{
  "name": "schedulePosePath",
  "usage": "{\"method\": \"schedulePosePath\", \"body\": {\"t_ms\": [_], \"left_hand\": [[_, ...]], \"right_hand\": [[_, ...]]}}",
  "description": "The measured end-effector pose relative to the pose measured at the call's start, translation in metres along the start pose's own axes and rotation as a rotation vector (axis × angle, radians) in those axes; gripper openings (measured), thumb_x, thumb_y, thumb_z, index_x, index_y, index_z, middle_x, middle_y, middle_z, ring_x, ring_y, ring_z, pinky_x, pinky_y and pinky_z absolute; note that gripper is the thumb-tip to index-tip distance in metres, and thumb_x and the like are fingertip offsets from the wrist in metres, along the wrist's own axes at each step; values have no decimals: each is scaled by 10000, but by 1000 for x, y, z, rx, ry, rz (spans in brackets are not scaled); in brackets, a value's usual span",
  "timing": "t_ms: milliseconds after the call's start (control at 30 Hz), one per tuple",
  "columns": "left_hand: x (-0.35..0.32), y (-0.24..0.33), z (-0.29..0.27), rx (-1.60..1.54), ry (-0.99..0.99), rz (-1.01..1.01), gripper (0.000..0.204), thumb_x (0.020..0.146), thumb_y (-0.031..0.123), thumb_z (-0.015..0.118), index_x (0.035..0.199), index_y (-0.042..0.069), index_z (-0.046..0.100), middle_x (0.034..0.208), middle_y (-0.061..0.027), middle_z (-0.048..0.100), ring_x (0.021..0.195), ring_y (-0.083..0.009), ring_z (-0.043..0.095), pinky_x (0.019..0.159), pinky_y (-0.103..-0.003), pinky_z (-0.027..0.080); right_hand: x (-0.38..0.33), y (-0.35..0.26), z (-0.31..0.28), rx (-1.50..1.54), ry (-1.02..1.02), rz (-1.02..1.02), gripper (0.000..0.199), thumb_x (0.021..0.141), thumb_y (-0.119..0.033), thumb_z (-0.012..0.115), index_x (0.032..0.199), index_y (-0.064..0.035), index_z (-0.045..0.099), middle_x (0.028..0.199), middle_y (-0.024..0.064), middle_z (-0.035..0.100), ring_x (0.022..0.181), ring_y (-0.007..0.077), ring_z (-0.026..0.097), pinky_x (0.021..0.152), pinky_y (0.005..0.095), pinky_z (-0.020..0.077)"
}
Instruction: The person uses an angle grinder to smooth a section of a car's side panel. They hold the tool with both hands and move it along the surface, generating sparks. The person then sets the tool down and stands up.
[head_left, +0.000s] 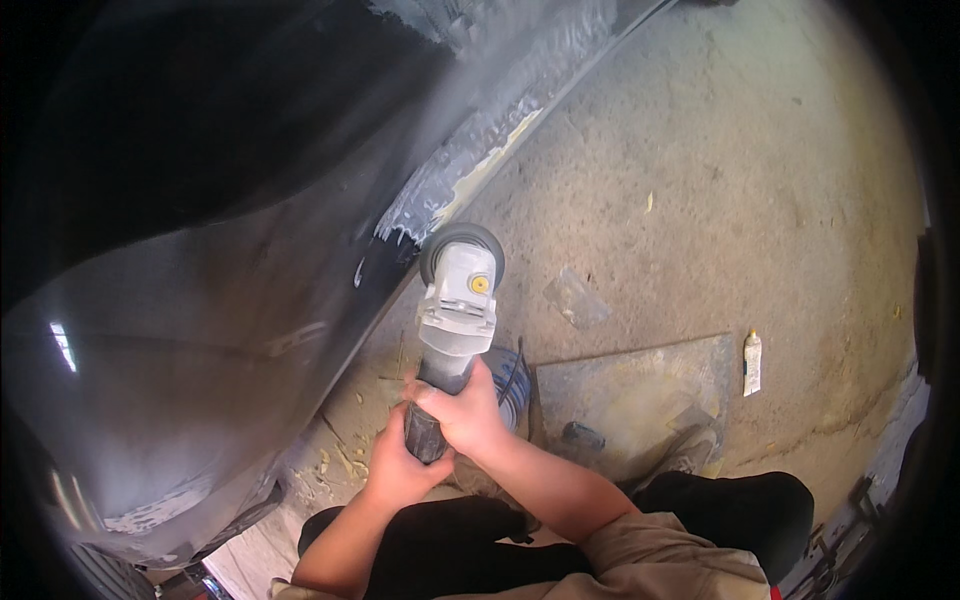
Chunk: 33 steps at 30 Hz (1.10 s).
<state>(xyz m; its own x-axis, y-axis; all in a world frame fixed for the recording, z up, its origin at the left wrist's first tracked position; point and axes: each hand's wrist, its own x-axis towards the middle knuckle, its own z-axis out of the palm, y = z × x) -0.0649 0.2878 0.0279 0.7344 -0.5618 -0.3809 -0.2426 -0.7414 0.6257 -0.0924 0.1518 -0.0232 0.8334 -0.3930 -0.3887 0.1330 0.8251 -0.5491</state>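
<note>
Both my hands are wrapped around the dark body of an angle grinder [458,310] with a pale head and a yellow button. My right hand [468,408] grips it just behind the head. My left hand [398,465] closes on the rear end of the body. The round grey disc [492,250] is at the lower edge of a dark, glossy car panel [250,260]; whether it touches cannot be made out. Grey and yellowish filler [430,195] runs along that edge beyond the disc, partly sanded and streaked. Dust blurs part of the panel.
A blue-marked can [512,390] stands partly hidden beside my right hand. To its right, a stained flat board [650,380] lies on the concrete floor [760,180], with a shoe [690,450] over it. A white tube with a yellow cap [752,365] and a clear plastic scrap [578,297] lie nearby.
</note>
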Motion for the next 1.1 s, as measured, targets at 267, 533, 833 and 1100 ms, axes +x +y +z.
{"method": "schedulePosePath", "body": {"t_ms": [267,533,833,1100], "left_hand": [[8,4,-1,13,-16,-10,769,708,209,881,1337,5,490,1078,-211,719,997,-339,739,860,-415,578],[11,8,-3,-21,-27,-6,770,707,199,879,1344,-1,495,1103,-218,715,1030,-339,732,888,-417,570],[15,18,-3,-24,-38,-14,757,723,203,870,1346,-6,495,1117,-208,716,1042,-321,731,893,-412,570],[20,17,-5,-18,-51,-16,755,717,197,867,1342,-8,498,1110,-205,717,1043,-315,729,897,-409,567]], "right_hand": [[5,-5,-2,53,14,1,353,810,-74,777,1107,-20,594,934,26,685,821,120,649,755,321,550],[6,-8,-1,33,36,8,381,801,-64,776,1124,-16,580,936,29,686,838,124,644,766,318,546],[9,-12,-3,19,30,-11,372,801,-81,774,1115,-11,586,938,30,687,827,121,641,761,311,541],[12,-13,-2,30,59,-5,408,796,-87,779,1145,-8,581,958,39,687,846,129,644,769,319,545]]}}
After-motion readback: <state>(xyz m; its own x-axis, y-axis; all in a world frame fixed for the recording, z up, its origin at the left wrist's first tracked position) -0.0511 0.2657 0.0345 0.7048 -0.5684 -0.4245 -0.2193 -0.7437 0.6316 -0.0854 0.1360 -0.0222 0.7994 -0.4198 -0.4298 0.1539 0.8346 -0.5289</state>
